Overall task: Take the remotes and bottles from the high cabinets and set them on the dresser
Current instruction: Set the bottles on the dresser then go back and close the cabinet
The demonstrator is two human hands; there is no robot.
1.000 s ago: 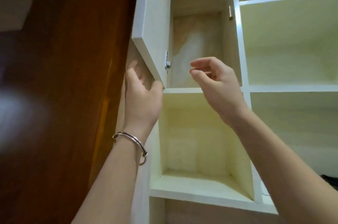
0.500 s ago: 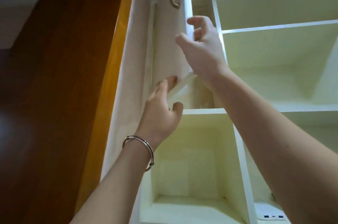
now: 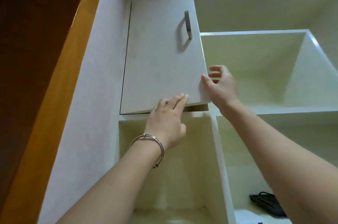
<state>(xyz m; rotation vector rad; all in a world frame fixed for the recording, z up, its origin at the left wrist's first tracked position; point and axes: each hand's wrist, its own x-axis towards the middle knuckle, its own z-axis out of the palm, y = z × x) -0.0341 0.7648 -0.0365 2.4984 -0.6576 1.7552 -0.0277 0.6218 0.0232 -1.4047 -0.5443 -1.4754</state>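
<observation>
We see no remote and no bottle for certain in this view, so we cannot tell where the task's things are. The only candidate is a dark, flat object (image 3: 267, 205) low in the open compartment at the lower right, half hidden behind the right forearm; it is too unclear to name.

The white cabinet door with a grey metal bar handle (image 3: 162, 62) is almost shut; only a thin gap remains at its lower right corner, where a brown inner edge shows. Our left hand (image 3: 165, 123), with a thin silver bangle (image 3: 151, 143) on the wrist, presses flat fingers on the door's bottom edge and holds nothing. Our right hand (image 3: 219, 86) has the thumb touching the door's right edge near the lower corner, the other fingers spread loosely behind it; it too grasps no object.

The open white shelves (image 3: 256, 70) beside and below the door look bare. The dresser is not in view.

We judge that this cabinet is finished and is being closed, but how many items are already moved cannot be told from here. No brand, label or writing can be read anywhere.
</observation>
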